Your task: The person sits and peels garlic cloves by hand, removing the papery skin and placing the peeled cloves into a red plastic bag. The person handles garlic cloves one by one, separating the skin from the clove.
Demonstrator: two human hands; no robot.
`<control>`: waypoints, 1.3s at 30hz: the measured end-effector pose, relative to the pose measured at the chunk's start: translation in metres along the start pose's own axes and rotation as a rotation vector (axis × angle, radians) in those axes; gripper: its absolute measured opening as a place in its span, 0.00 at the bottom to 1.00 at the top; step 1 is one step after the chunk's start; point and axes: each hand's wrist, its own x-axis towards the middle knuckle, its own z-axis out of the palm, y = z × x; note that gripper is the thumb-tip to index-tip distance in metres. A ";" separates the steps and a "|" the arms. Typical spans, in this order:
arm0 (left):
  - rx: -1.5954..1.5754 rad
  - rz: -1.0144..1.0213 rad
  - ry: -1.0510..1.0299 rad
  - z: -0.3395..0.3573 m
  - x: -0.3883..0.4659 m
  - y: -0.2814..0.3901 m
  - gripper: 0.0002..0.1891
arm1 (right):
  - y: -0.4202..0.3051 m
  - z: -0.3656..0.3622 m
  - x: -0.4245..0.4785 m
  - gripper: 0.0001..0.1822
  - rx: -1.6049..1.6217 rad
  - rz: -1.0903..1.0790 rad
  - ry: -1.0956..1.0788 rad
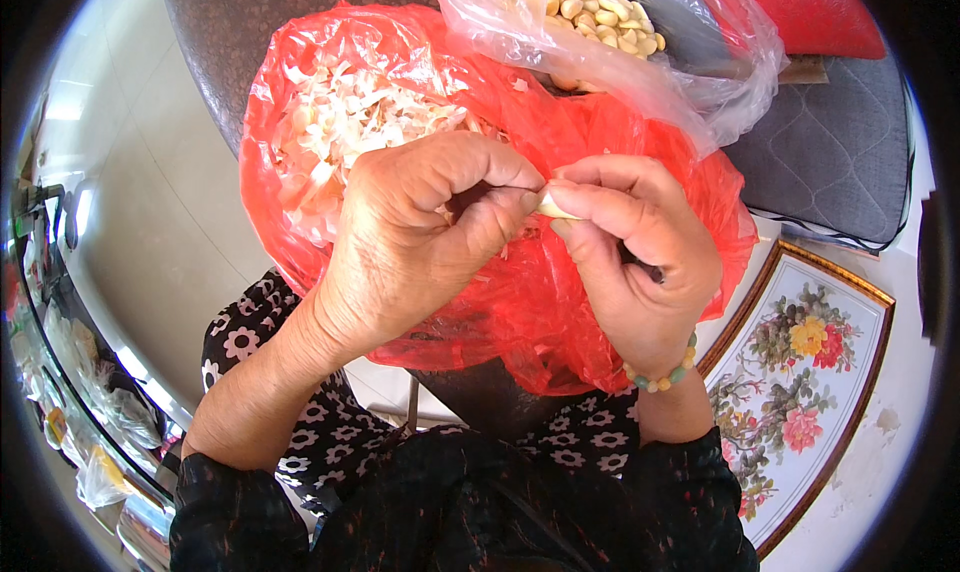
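Observation:
Between the thumb and index finger of my right hand (637,242) is a pale garlic clove (556,206). My left hand (427,234) meets it from the left, thumb and index fingertip pinched together at the clove's end; whether a bit of skin is between them cannot be told. Both hands are above a red plastic bag (480,324), spread open below them. Papery garlic skins (360,121) lie heaped in the bag's left part. Beyond my hands, many peeled garlic cloves (604,13) lie in a clear plastic bag (720,99).
The bags rest on a dark brown table (217,39). At the right are a grey quilted cushion (825,144) and a red object (810,9). A framed flower picture (795,392) stands at the lower right. Bagged items are on the far left, past the tiled floor (150,144).

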 end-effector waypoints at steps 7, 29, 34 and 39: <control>0.304 0.263 0.034 -0.001 0.001 -0.006 0.02 | 0.005 0.009 -0.010 0.14 0.174 0.201 0.103; -0.311 -0.264 0.070 -0.004 0.008 0.010 0.08 | 0.004 0.000 -0.007 0.18 0.491 0.306 -0.012; -0.379 -0.345 0.075 -0.005 0.008 0.012 0.05 | 0.004 -0.001 -0.007 0.20 0.351 0.233 0.004; -0.353 -0.178 -0.121 -0.001 0.003 -0.002 0.10 | 0.001 0.003 -0.004 0.19 0.192 0.106 0.026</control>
